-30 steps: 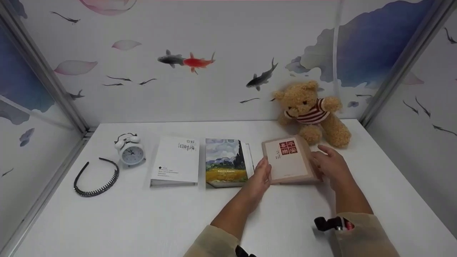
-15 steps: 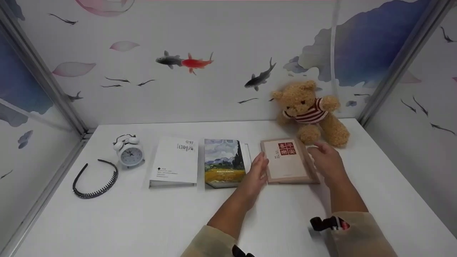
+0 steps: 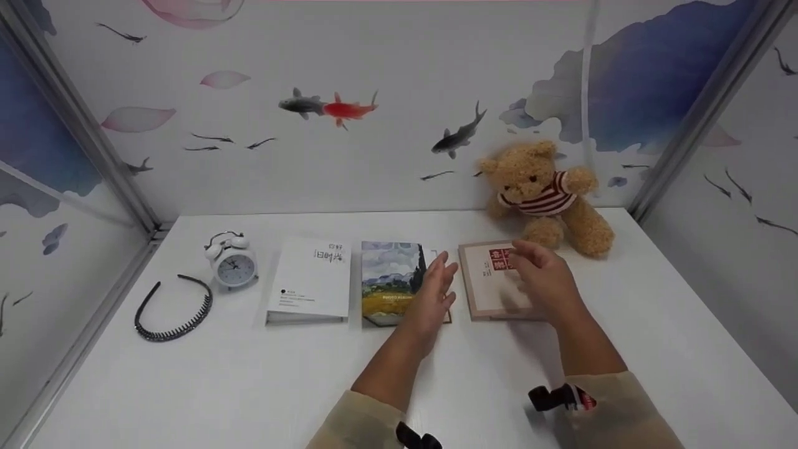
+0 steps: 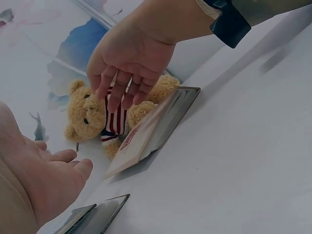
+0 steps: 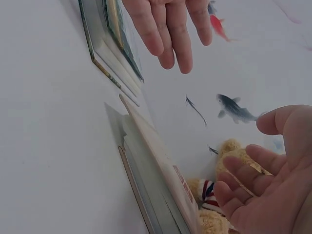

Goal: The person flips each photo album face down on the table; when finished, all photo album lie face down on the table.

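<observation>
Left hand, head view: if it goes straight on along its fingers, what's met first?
Probably the fish-print back wall, just left of the teddy bear. Height is unclear, so the left hand could brush the tan album's left edge if low.

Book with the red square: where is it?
In the head view, the book lies right of centre, beneath the right hand, in front of the teddy bear.

the beige album (image 3: 491, 287) lies red print up
</observation>
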`<state>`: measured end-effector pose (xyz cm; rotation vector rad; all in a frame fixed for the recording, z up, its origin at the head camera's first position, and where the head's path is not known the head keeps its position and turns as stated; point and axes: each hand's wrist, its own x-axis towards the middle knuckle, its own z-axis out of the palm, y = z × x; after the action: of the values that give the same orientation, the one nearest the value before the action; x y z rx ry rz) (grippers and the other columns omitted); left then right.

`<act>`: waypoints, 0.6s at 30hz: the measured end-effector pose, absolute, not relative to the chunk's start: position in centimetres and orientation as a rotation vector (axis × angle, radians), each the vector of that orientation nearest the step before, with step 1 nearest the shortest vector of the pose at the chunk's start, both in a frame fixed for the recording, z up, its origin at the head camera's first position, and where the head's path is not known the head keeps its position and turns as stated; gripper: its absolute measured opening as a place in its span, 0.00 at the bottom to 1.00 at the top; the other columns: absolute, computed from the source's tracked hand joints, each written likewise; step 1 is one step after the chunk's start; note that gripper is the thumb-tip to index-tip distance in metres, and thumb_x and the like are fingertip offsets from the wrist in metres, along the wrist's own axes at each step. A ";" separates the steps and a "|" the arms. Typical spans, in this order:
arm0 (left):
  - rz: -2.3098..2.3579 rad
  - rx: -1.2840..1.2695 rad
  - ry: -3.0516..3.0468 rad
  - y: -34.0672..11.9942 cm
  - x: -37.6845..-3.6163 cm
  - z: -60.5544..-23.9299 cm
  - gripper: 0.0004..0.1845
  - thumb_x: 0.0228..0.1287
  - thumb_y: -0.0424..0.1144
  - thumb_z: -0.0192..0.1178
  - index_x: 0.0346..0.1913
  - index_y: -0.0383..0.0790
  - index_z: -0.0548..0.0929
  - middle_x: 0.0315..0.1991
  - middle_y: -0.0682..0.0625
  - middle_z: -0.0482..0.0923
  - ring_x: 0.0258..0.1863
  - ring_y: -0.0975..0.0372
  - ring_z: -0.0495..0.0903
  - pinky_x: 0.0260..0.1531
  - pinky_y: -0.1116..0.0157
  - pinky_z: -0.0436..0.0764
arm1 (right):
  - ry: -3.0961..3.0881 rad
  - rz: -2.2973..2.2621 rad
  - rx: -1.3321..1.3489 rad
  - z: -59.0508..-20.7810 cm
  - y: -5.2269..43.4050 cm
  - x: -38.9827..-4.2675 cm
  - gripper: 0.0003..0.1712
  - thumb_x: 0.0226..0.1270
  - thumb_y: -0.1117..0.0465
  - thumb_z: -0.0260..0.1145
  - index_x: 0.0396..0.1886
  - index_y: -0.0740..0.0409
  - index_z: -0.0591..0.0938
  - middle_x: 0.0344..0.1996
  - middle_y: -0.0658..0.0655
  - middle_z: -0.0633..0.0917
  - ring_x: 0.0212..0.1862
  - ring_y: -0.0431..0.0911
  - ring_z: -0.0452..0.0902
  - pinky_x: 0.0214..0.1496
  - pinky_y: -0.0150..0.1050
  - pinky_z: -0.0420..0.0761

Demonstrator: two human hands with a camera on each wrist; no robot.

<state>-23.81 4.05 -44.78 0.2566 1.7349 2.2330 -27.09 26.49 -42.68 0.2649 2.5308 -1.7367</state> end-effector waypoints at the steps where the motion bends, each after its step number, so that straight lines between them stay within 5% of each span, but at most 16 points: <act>1: 2.234 0.260 1.740 3.8 -23.8 -44.7 0.34 0.75 0.66 0.30 0.79 0.59 0.50 0.79 0.52 0.55 0.80 0.58 0.50 0.78 0.53 0.54 | 2.531 -1.738 0.248 -42.7 26.2 -27.1 0.32 0.72 0.40 0.59 0.71 0.43 0.69 0.67 0.52 0.74 0.66 0.49 0.69 0.65 0.50 0.76; 18: 2.205 0.273 2.071 -5.8 -24.6 -43.2 0.30 0.76 0.65 0.28 0.77 0.66 0.48 0.79 0.56 0.52 0.79 0.58 0.51 0.79 0.53 0.53 | 2.563 -1.765 -0.095 -41.1 18.7 -27.5 0.26 0.71 0.43 0.62 0.67 0.39 0.73 0.62 0.47 0.79 0.66 0.44 0.73 0.71 0.48 0.73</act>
<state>-24.63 -5.77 -43.16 0.2735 2.0713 2.2047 -27.52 18.74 -41.07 -0.0946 2.5634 -1.7650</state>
